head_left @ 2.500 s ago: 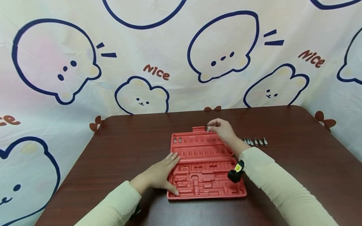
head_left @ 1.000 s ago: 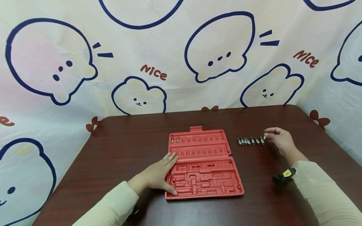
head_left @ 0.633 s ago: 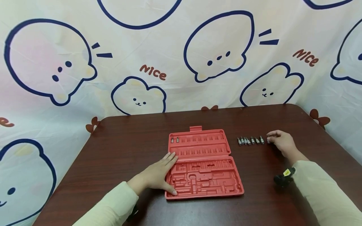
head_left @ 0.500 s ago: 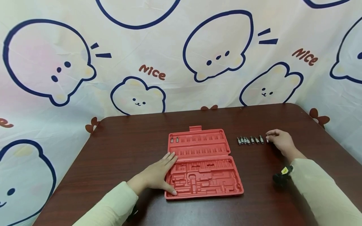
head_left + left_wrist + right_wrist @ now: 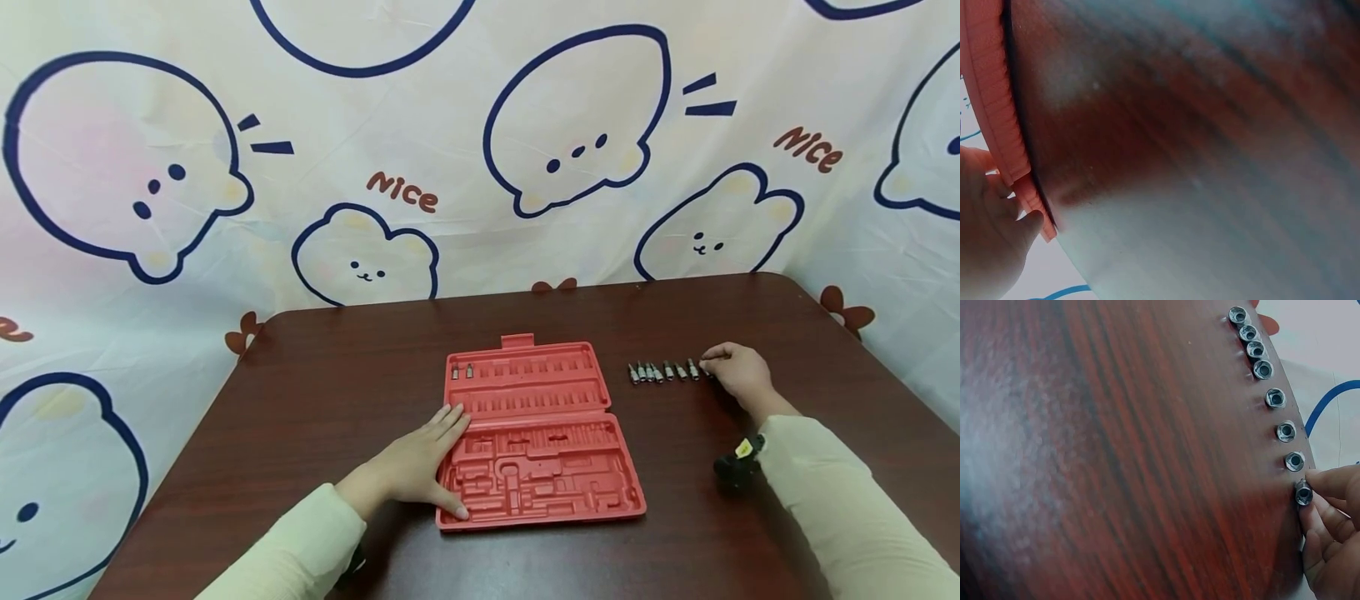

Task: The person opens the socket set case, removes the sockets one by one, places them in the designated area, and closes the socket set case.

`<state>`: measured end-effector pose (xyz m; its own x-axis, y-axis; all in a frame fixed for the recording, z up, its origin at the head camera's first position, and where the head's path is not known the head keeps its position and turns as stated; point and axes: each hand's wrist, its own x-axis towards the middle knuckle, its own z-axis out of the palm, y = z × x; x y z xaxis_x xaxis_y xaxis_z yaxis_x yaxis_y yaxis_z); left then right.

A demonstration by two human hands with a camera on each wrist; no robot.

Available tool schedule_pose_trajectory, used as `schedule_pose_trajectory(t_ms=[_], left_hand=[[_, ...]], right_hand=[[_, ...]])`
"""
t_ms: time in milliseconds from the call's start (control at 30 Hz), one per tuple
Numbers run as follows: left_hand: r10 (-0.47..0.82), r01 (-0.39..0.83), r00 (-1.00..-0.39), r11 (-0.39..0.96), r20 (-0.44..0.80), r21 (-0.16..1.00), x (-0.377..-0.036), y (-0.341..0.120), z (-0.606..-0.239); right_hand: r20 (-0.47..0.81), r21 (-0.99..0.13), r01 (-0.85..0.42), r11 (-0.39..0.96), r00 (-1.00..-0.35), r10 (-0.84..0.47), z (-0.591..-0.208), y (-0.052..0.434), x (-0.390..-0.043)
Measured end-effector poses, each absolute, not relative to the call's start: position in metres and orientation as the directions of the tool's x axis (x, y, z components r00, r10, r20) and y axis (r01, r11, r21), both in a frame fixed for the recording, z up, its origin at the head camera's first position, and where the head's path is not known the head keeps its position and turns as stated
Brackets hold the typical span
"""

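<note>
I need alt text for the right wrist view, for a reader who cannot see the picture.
The right hand pinches a small metal socket at the near end of a row of sockets lying on a dark wooden table. Eight sockets show, open ends toward the camera.

Case (image 5: 540, 442) mid-table (image 5: 337, 375), bit row (image 5: 663, 372) to its right, two bits (image 5: 462, 371) inside

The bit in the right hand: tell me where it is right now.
The bit sits at the right end of the row of bits on the table, right of the red case, pinched by the right hand.
</note>
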<state>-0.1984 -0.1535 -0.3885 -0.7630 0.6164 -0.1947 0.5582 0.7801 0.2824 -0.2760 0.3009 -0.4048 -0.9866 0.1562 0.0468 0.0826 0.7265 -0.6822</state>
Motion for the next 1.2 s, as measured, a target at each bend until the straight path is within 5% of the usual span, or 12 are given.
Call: schedule_pose_trajectory(t_ms=[933, 1200], left_hand=[[0.621, 0.560, -0.759, 0.776, -0.196, 0.291, -0.198, -0.153, -0.387], [0.621, 0.557, -0.761, 0.775, -0.191, 0.298, -0.197, -0.154, -0.388]], right_hand=[[-0.004, -0.849, 0.117, 0.515, -0.976, 0.216, -0.391, 0.295, -0.269], [-0.035, -0.927, 0.107, 0.359, -0.979, 0.203, -0.380, 0.270, -0.269]])
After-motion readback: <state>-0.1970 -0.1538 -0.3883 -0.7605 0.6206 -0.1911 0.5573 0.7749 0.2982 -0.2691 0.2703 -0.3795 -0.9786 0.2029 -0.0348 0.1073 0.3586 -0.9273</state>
